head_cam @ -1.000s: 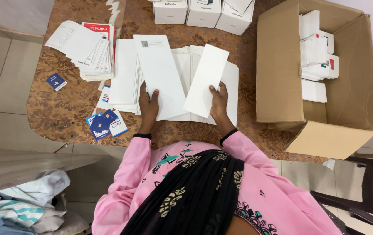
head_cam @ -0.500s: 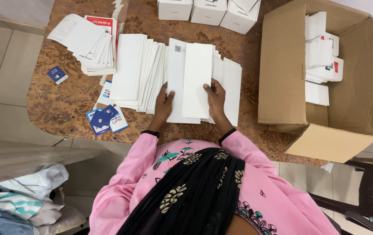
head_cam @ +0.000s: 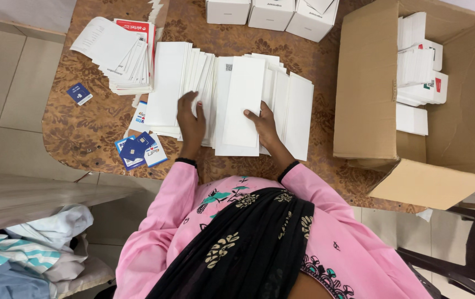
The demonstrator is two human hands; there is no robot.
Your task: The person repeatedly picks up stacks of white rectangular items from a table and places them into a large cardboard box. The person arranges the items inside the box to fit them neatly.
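Long white envelopes [head_cam: 237,94] lie fanned in overlapping rows across the brown patterned table [head_cam: 82,133]. My left hand [head_cam: 191,123] rests flat on the left fan of envelopes [head_cam: 174,83], fingers spread. My right hand [head_cam: 264,124] presses on the edge of the top envelope of the middle stack [head_cam: 244,102], thumb on its face. Pink sleeves and a black scarf fill the bottom of the view.
A pile of printed white leaflets [head_cam: 115,52] lies at the far left, small blue cards [head_cam: 138,149] near the table edge. Three white boxes [head_cam: 271,11] stand at the back. An open cardboard carton [head_cam: 370,83] with white packets stands at the right. Folded clothes [head_cam: 32,249] lie at lower left.
Both hands laid down the two envelopes they were lifting. The left hand moved left onto the left fan; the right hand stays on the middle stack.
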